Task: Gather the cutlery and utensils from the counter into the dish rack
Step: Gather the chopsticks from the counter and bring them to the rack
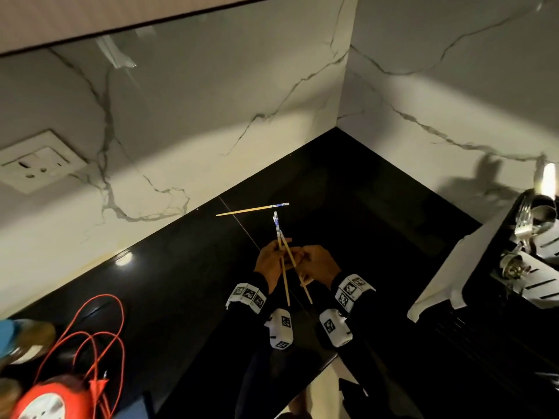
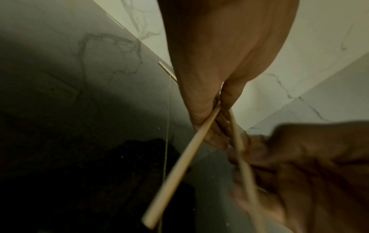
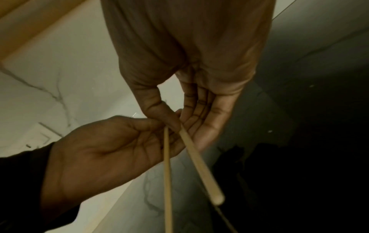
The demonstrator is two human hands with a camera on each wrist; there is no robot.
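Observation:
Two pale wooden chopsticks with blue-patterned tops are held crossed above the black counter [image 1: 181,282]. My left hand [image 1: 269,261] [image 2: 209,78] pinches one chopstick [image 1: 286,288] [image 2: 179,165] [image 3: 167,173] between thumb and fingers. Close beside it, my right hand [image 1: 317,261] [image 3: 189,63] pinches the other chopstick [image 1: 307,293] [image 3: 199,165] [image 2: 243,165] under its thumb. A third chopstick [image 1: 252,209] lies flat on the counter just beyond the hands, near the wall. At the right edge stands the dish rack [image 1: 481,261], with metal cutlery [image 1: 526,225] upright in its holder.
An orange extension reel [image 1: 54,400] and its looped cable [image 1: 99,328] lie on the counter at the near left. A wall socket [image 1: 36,161] sits on the left marble wall. The two marble walls meet in a corner behind the counter.

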